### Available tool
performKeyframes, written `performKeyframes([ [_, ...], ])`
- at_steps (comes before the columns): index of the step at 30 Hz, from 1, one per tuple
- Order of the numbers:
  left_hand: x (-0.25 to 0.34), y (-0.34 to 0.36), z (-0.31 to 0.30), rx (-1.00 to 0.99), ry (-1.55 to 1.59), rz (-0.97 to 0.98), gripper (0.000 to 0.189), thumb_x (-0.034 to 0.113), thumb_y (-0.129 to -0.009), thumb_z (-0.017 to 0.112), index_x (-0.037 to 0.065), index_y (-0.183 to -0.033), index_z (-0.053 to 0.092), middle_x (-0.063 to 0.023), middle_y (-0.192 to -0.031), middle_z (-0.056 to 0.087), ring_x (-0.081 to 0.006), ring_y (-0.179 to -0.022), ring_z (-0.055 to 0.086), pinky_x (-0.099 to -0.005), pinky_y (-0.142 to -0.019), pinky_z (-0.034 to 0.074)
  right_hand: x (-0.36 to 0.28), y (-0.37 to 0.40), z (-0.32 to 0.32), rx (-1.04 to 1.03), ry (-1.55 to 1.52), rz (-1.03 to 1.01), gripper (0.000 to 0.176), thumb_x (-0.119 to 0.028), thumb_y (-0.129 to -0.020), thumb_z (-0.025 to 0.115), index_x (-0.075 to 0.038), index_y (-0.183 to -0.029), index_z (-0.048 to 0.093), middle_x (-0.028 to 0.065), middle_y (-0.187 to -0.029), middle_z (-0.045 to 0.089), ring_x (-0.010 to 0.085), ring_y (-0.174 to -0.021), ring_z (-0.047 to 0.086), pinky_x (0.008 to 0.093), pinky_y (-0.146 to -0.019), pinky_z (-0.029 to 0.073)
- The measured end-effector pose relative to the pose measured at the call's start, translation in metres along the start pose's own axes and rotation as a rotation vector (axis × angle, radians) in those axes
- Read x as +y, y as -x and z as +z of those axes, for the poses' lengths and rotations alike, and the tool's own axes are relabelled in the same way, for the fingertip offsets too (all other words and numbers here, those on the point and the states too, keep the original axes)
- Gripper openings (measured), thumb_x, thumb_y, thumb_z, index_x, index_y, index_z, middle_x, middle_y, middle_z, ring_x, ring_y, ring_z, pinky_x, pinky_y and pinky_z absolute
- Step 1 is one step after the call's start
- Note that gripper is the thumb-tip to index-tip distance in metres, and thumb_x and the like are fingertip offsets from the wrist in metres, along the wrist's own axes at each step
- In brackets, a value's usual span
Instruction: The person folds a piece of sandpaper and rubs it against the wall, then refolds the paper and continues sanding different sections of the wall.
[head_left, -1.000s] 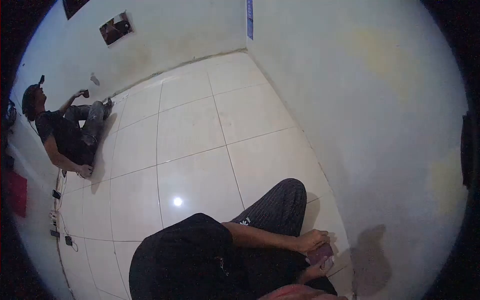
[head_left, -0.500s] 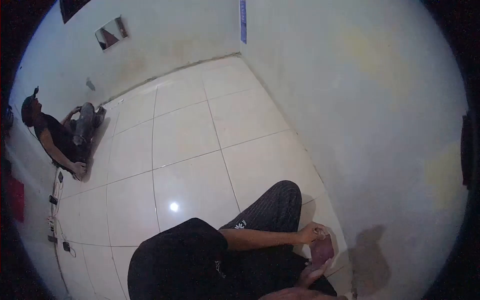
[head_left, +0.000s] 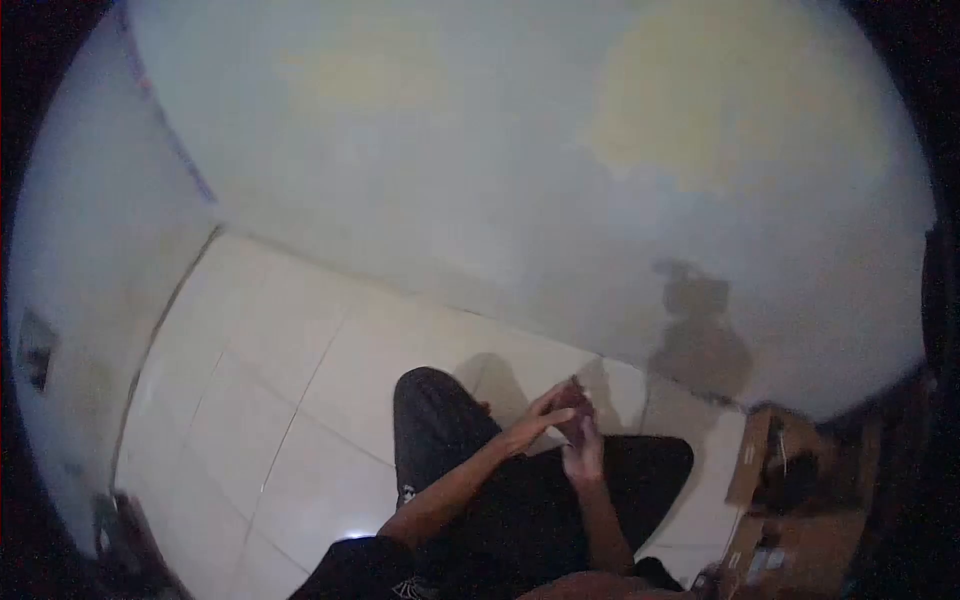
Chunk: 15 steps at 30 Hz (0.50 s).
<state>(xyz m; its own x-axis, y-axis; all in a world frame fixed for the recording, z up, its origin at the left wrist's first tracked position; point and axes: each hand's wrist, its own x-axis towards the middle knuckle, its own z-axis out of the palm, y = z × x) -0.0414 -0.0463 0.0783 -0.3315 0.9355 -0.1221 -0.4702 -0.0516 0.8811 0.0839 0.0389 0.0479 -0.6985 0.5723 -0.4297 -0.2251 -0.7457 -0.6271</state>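
Just above my crossed legs, in dark trousers, is a small dark red, flat-looking thing (head_left: 576, 428); blur hides its exact kind. My left hand (head_left: 540, 422) reaches in from the left, its fingers closed on the upper side of it. From below, my right hand (head_left: 584, 456) grips its lower end. Both hands are close together, partly covering the thing between them.
A pale wall (head_left: 480, 180) with yellowish patches rises in front, carrying a dark shadow. Light floor tiles (head_left: 290, 400) run along its foot. At the right stands an open cardboard box (head_left: 800, 540) with dark items in it. A small mirror-like panel (head_left: 38, 350) hangs on the left wall.
My view has swung right, so the seated person at the left is no longer clearly seen and the cardboard box has appeared. Both hands stay on the dark red thing, now closer together.
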Motion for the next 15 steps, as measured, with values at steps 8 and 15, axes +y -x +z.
performKeyframes([
  [8, 0.009, -0.008, -0.014, 0.014, 0.328, -0.037, 0.06, 0.02, -0.092, 0.057, 0.003, -0.143, 0.032, -0.0096, -0.132, 0.052, -0.0221, -0.121, 0.049, -0.0376, -0.103, 0.038, 0.034, 0.0, 0.004, 0.169, 0.11, -0.214, 0.047, -0.033, -0.094, 0.058, -0.001, -0.127, 0.049, 0.0109, -0.115, 0.058, 0.0214, -0.1, 0.058, 0.0341, -0.086, 0.047],
  [15, 0.013, -0.003, -0.007, 0.31, 0.059, -0.129, 0.046, 0.019, -0.094, 0.057, 0.015, -0.138, 0.046, -0.0096, -0.118, 0.062, -0.0168, -0.105, 0.058, -0.0318, -0.091, 0.047, -0.023, 0.003, -0.004, 0.365, 0.833, -0.598, 0.028, -0.028, -0.097, 0.054, -0.003, -0.087, 0.053, -0.0012, -0.078, 0.047, 0.0091, -0.074, 0.045, 0.0277, -0.067, 0.042],
])
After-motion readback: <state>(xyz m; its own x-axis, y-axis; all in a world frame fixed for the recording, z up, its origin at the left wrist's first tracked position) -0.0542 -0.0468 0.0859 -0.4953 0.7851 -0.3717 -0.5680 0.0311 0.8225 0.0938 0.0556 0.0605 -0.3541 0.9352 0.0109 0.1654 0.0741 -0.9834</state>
